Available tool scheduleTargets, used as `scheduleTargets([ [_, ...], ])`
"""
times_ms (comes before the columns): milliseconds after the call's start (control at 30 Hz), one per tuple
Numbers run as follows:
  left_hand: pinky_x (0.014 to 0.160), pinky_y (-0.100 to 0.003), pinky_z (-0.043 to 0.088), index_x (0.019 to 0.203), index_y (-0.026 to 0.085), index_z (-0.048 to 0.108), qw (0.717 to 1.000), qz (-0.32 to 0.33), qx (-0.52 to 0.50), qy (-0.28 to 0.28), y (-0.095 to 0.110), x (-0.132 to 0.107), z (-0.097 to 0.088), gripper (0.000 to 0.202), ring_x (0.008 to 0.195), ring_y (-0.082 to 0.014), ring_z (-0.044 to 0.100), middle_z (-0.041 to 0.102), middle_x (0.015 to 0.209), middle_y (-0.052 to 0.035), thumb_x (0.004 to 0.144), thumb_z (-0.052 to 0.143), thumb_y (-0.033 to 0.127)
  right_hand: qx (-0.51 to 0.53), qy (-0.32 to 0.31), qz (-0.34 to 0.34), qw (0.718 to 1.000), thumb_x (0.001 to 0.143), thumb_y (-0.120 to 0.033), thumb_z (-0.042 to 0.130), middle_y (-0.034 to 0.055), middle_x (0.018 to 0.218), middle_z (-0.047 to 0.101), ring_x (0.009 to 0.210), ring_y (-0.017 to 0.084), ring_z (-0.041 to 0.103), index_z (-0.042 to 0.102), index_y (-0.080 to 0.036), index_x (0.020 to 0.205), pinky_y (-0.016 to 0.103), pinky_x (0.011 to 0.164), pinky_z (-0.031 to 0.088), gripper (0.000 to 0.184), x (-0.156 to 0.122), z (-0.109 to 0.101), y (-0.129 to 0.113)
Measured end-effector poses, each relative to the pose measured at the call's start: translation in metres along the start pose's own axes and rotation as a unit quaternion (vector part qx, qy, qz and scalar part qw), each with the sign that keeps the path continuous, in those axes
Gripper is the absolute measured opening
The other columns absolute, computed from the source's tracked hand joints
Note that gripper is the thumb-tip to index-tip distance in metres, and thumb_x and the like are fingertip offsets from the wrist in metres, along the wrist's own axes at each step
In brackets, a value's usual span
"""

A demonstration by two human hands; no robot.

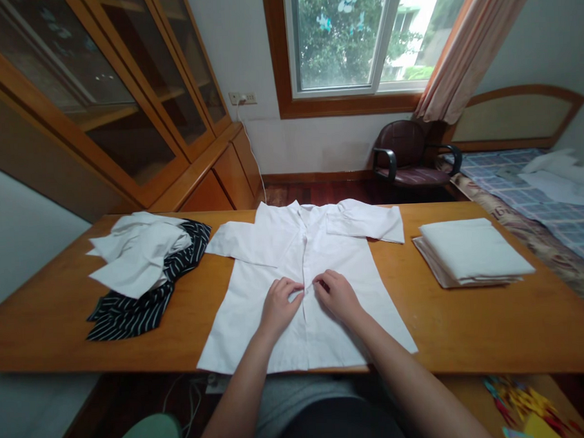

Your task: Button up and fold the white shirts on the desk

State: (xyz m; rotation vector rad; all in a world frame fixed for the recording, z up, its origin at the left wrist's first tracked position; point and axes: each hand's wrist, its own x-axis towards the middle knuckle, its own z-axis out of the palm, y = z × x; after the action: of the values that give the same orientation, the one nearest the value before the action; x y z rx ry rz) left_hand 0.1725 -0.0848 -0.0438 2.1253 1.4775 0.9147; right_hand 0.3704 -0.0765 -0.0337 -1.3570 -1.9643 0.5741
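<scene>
A white long-sleeved shirt (341,307) lies spread front side up on the wooden table, its collar pointing away from me and both sleeves laid across and out to the sides. My left hand (282,303) pinches the front edge of the shirt, just left of the centre opening. On the other side of that opening, my right hand (337,296) has thumb and fingers closed on the cloth. The fingertips are close together, with a narrow strip of the shirt front between them. Whether a button sits there is too small to tell.
To the left, a crumpled white garment (141,248) rests on a black striped cloth (131,313). A folded white stack of cloth (474,250) lies on the table (471,327) at the right. Beyond stand a chair (405,153) and a bed (503,177); a glass-fronted cabinet (207,158) is at the left.
</scene>
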Motion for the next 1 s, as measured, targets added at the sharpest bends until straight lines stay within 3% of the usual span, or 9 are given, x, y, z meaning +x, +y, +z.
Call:
scheduleTargets([
  [133, 0.084, -0.034, 0.048, 0.095, 0.022, 0.071, 1.0, 0.009, 0.002, 0.0, 0.001, -0.0001, -0.0005, 0.013, 0.09, -0.0201, 0.059, 0.065, 0.088, -0.0018, 0.085, 0.068, 0.015, 0.003, -0.01, -0.009, 1.0, 0.092, -0.016, 0.056, 0.0029, 0.084, 0.064, 0.081, 0.018, 0.059, 0.068, -0.019, 0.101, 0.03, 0.078, 0.044, 0.015, -0.0009, 0.0024, 0.004],
  [367, 0.081, -0.033, 0.047, 0.093, 0.022, 0.073, 1.0, 0.016, -0.008, -0.01, -0.0022, -0.0007, 0.0009, 0.007, 0.086, -0.0189, 0.059, 0.066, 0.084, -0.0016, 0.088, 0.068, 0.021, -0.07, -0.061, -0.058, 0.994, 0.09, -0.009, 0.055, 0.0061, 0.107, 0.061, 0.097, 0.021, 0.056, 0.062, -0.029, 0.129, 0.034, 0.084, 0.042, 0.044, -0.0024, 0.0035, 0.0004],
  [667, 0.077, -0.032, 0.048, 0.092, 0.023, 0.076, 1.0, 0.021, -0.01, -0.009, 0.0016, -0.001, -0.0009, 0.014, 0.081, -0.0179, 0.06, 0.067, 0.079, -0.002, 0.087, 0.065, 0.015, -0.092, -0.065, -0.054, 0.992, 0.09, -0.01, 0.057, 0.0066, 0.108, 0.058, 0.1, 0.021, 0.053, 0.067, -0.027, 0.118, 0.034, 0.085, 0.04, 0.034, -0.0027, 0.0051, -0.0012],
  [1000, 0.083, -0.036, 0.047, 0.094, 0.023, 0.074, 1.0, 0.017, 0.013, -0.021, 0.0027, -0.0009, -0.0004, 0.016, 0.081, -0.0192, 0.06, 0.067, 0.08, -0.002, 0.086, 0.062, 0.015, -0.084, -0.046, -0.036, 0.995, 0.09, -0.011, 0.057, 0.0065, 0.102, 0.06, 0.096, 0.022, 0.054, 0.069, -0.023, 0.104, 0.035, 0.083, 0.04, 0.022, -0.0021, 0.0063, -0.001],
])
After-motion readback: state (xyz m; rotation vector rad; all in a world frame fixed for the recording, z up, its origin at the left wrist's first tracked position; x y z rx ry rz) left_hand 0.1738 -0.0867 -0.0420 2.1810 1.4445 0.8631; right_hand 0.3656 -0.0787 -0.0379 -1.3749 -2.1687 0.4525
